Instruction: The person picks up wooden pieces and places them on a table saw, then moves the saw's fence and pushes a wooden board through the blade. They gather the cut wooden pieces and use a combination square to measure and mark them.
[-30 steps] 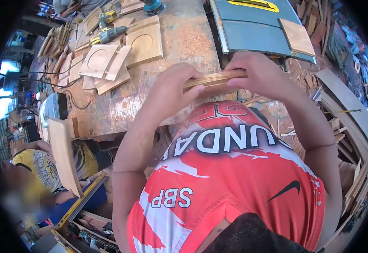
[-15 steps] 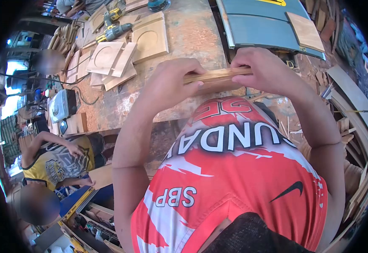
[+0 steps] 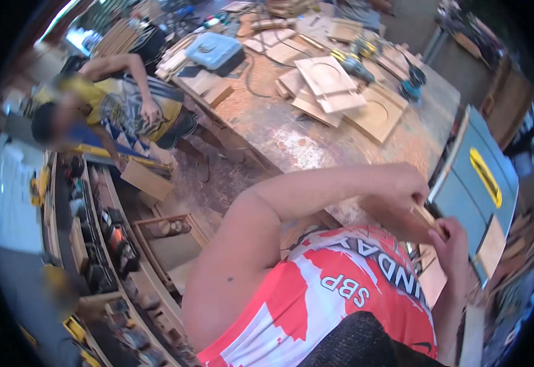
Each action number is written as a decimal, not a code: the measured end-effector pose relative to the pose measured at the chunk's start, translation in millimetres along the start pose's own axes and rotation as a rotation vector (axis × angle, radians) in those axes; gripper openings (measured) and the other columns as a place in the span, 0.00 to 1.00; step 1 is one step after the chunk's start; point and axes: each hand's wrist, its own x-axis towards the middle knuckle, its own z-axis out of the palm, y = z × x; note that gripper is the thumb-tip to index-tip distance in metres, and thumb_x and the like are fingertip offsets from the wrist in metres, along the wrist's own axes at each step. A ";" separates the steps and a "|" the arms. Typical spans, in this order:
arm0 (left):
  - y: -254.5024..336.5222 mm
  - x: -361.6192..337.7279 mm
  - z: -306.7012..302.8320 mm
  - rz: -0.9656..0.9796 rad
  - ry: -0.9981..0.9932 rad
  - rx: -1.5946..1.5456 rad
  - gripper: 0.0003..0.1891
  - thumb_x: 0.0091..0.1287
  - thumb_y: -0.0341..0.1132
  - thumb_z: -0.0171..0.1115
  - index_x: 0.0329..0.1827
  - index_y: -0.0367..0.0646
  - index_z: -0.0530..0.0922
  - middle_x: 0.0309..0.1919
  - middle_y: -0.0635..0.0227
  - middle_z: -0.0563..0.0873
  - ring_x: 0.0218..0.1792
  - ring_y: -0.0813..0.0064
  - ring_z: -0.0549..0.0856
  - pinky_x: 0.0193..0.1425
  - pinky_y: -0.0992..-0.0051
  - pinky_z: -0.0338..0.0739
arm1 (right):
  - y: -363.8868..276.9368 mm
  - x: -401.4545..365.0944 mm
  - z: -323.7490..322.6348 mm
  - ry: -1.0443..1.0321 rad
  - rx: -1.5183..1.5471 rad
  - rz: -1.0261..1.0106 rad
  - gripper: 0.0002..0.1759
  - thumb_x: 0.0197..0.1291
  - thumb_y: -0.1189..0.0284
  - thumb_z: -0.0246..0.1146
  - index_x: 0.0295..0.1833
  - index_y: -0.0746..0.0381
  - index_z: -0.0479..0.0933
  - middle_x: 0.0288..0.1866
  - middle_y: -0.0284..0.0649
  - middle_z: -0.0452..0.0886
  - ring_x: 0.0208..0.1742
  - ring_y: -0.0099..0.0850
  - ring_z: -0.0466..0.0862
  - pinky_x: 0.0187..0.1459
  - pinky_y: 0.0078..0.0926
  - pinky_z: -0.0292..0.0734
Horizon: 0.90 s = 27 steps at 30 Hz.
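Note:
Held edge-on in front of my chest is a wooden board (image 3: 427, 219), its pale edge turned up and its brown face partly under my arm. My left hand (image 3: 401, 185) is closed round its far end. At the near end my right hand (image 3: 452, 240) pinches it, thumb on one side and fingers on the other. Just beyond my hands stands a grey-blue table saw (image 3: 463, 180) with a yellow insert (image 3: 486, 176). A loose wooden piece (image 3: 491, 248) lies on its near edge.
The sawdust-strewn workbench (image 3: 267, 134) bears stacked panels with round recesses (image 3: 328, 79), a cordless drill (image 3: 356, 66), a teal power tool (image 3: 411, 88) and a blue-lidded box (image 3: 214, 50). At left, a person in a yellow top (image 3: 111, 101) holds a board (image 3: 148, 179) beside tool-filled shelves (image 3: 99, 257).
My view has swung left, so the other person and the shelves show more fully. Both hands keep hold of the board, which now appears further right and more slanted.

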 end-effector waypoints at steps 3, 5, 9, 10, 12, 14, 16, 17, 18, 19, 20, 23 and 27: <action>-3.1 1.2 1.9 0.002 0.028 -0.017 0.11 0.48 0.33 0.66 0.36 0.47 0.85 0.32 0.60 0.87 0.36 0.57 0.86 0.40 0.63 0.79 | -3.4 4.5 -3.9 -0.004 0.019 0.011 0.11 0.48 0.78 0.68 0.37 0.69 0.76 0.32 0.48 0.76 0.35 0.44 0.77 0.40 0.34 0.72; -3.0 -0.9 3.1 -0.008 0.028 -0.085 0.12 0.47 0.34 0.68 0.37 0.47 0.85 0.33 0.61 0.87 0.37 0.58 0.86 0.41 0.64 0.79 | -3.8 3.3 -2.6 0.014 0.014 -0.014 0.11 0.48 0.78 0.68 0.37 0.70 0.76 0.32 0.47 0.75 0.34 0.43 0.76 0.39 0.34 0.71; -6.1 -8.9 5.6 0.027 0.083 -0.182 0.12 0.48 0.34 0.70 0.37 0.43 0.85 0.34 0.58 0.87 0.40 0.56 0.85 0.44 0.62 0.78 | -8.4 1.0 -1.1 0.034 0.033 0.028 0.11 0.47 0.79 0.67 0.37 0.70 0.75 0.31 0.46 0.74 0.32 0.41 0.75 0.38 0.33 0.70; -6.8 -10.5 6.6 0.028 0.091 -0.177 0.12 0.48 0.34 0.70 0.37 0.43 0.85 0.34 0.58 0.87 0.40 0.56 0.85 0.44 0.62 0.78 | -8.8 -0.1 -0.7 0.025 0.043 0.052 0.11 0.47 0.79 0.67 0.37 0.70 0.74 0.31 0.46 0.74 0.32 0.40 0.75 0.38 0.33 0.70; -10.0 -10.6 10.0 0.052 0.108 -0.204 0.12 0.49 0.34 0.70 0.37 0.42 0.85 0.35 0.57 0.86 0.40 0.56 0.85 0.45 0.63 0.78 | -8.4 -0.9 1.2 0.030 0.023 0.051 0.11 0.46 0.80 0.67 0.37 0.70 0.74 0.31 0.46 0.74 0.33 0.39 0.75 0.39 0.32 0.70; -11.0 -12.2 14.4 0.056 0.126 -0.228 0.11 0.50 0.34 0.70 0.36 0.40 0.84 0.34 0.56 0.86 0.40 0.55 0.84 0.46 0.62 0.77 | -10.0 -1.0 2.6 0.047 0.051 0.089 0.11 0.46 0.81 0.67 0.37 0.70 0.74 0.32 0.46 0.74 0.34 0.39 0.75 0.40 0.31 0.71; -14.2 -11.9 15.9 0.088 0.146 -0.219 0.10 0.51 0.34 0.69 0.35 0.40 0.84 0.33 0.56 0.85 0.41 0.55 0.84 0.46 0.62 0.77 | -9.6 -0.4 1.9 0.037 0.043 0.098 0.12 0.45 0.82 0.67 0.37 0.70 0.74 0.32 0.46 0.75 0.34 0.39 0.75 0.40 0.31 0.71; -13.5 -13.3 13.8 0.110 0.149 -0.188 0.10 0.52 0.34 0.68 0.35 0.40 0.84 0.33 0.55 0.85 0.41 0.55 0.84 0.47 0.62 0.77 | -9.3 1.1 1.7 0.026 0.034 0.109 0.12 0.45 0.82 0.66 0.37 0.70 0.74 0.33 0.45 0.75 0.35 0.39 0.75 0.41 0.31 0.71; -14.6 -14.0 12.8 0.110 0.149 -0.184 0.10 0.52 0.34 0.68 0.35 0.40 0.84 0.33 0.55 0.85 0.41 0.55 0.84 0.47 0.62 0.77 | -9.0 3.6 2.1 0.028 0.035 0.106 0.12 0.45 0.82 0.66 0.37 0.70 0.74 0.33 0.45 0.75 0.35 0.39 0.75 0.41 0.31 0.71; -14.2 -14.1 14.1 0.097 0.149 -0.184 0.09 0.52 0.34 0.67 0.35 0.40 0.84 0.33 0.56 0.85 0.41 0.55 0.84 0.47 0.61 0.77 | -8.0 3.2 1.7 0.010 0.045 0.118 0.11 0.45 0.82 0.65 0.37 0.70 0.74 0.33 0.44 0.75 0.35 0.35 0.75 0.41 0.29 0.70; -12.9 -14.1 15.2 0.084 0.149 -0.186 0.09 0.52 0.34 0.66 0.35 0.41 0.84 0.33 0.57 0.85 0.41 0.55 0.84 0.47 0.61 0.77 | -7.1 2.1 0.7 -0.009 0.055 0.131 0.11 0.46 0.82 0.64 0.38 0.70 0.74 0.32 0.42 0.74 0.35 0.32 0.75 0.41 0.27 0.70; -6.4 -17.2 13.0 0.031 0.176 -0.159 0.09 0.53 0.34 0.66 0.36 0.42 0.84 0.34 0.59 0.85 0.42 0.57 0.84 0.47 0.62 0.77 | -11.4 2.7 -0.6 -0.006 0.062 0.141 0.12 0.45 0.82 0.66 0.37 0.70 0.74 0.33 0.45 0.75 0.36 0.39 0.76 0.42 0.30 0.71; -3.1 -19.3 13.6 -0.004 0.166 -0.138 0.09 0.53 0.35 0.66 0.36 0.44 0.84 0.35 0.62 0.85 0.43 0.58 0.84 0.48 0.63 0.77 | -8.5 -0.4 -0.3 0.008 0.089 0.085 0.11 0.45 0.82 0.66 0.37 0.70 0.74 0.33 0.45 0.75 0.35 0.39 0.76 0.42 0.30 0.71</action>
